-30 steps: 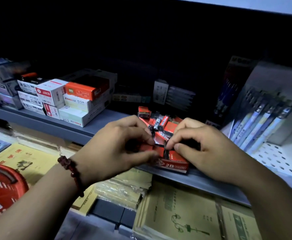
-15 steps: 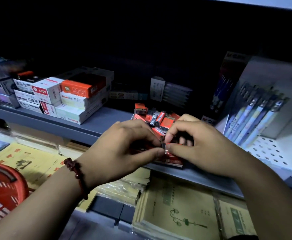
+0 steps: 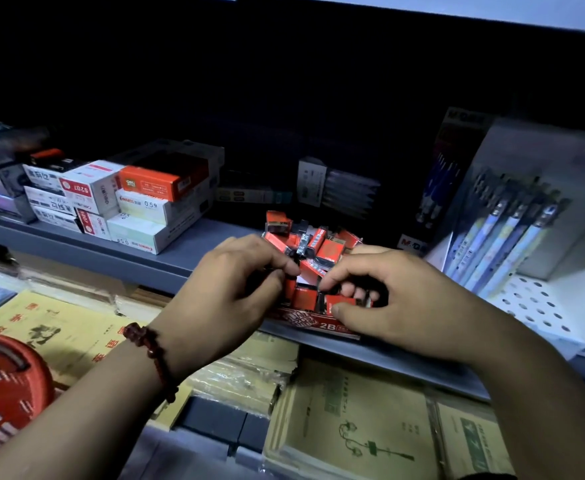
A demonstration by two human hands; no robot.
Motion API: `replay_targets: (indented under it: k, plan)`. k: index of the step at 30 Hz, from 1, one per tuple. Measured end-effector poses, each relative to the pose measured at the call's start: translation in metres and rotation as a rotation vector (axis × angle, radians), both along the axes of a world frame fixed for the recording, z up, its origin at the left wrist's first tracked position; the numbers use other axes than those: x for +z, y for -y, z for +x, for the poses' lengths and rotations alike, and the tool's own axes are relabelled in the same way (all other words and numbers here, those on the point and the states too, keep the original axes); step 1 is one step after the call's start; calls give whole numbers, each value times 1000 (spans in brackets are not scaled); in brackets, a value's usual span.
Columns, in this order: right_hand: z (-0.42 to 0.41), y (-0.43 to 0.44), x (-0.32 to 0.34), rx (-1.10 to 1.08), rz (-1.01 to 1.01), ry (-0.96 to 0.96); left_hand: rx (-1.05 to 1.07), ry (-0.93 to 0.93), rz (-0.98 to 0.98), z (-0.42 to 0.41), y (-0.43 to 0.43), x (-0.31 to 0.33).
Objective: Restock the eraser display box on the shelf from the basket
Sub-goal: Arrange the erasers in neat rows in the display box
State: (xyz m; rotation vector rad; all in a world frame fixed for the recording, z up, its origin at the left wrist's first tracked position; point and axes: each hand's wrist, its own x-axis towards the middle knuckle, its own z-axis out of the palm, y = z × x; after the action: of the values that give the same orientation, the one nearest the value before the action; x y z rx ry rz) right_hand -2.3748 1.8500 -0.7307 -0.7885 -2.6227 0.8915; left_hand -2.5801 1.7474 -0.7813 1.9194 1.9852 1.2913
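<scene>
We count 2 hands, 1 display box, 1 basket. The display box [image 3: 319,324] sits at the front edge of the shelf [image 3: 111,259], about mid-width. Its red "2B" front face is toward us. Its long axis runs front to back, with the rear end swung slightly left.

The erasers [image 3: 320,245] are red with black ends. The rear pile is jumbled and points every way, so we cannot tell the exact count, but at least 6 show. The front row shows 3. 1 is the upright eraser [image 3: 289,287] at the box's left side, long axis roughly vertical. 1 is squarish in the middle. 1 is the front-row eraser [image 3: 340,301], lying with its long axis left to right across the box.

The left hand [image 3: 228,292] has its fingers curled, fingertip and thumb pinching the top of the upright eraser. The right hand [image 3: 398,299] is curled too, with index above and thumb below, grasping the front-row eraser. The other fingers dip inside the box.

The basket [image 3: 3,382] is red and sits at the lower left, below shelf level and well apart from the box. 1 beaded bracelet [image 3: 152,355] is on the left wrist.

A stack of cartons [image 3: 128,209] stands on the shelf's left part with 1 orange box [image 3: 152,183] on top. A pen rack [image 3: 499,244] stands at the right end, with 4 pale pens clear and more in the dark. Yellow notebooks [image 3: 353,427] lie below the shelf.
</scene>
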Motion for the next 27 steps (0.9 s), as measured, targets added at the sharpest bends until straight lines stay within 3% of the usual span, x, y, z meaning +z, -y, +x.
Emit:
replay_targets:
  k: [7, 17, 24, 27]
  plan:
    - [-2, 1, 1, -8, 29, 18, -11, 21, 11, 1, 1, 0]
    - [-8, -3, 2, -237, -365, -486, -11, 39, -10, 0, 3, 4]
    - [-26, 7, -12, -316, -320, -520, -16, 46, -7, -1, 3, 5]
    - [-32, 9, -20, -328, -200, -457, -49, 51, -6, -2, 3, 4]
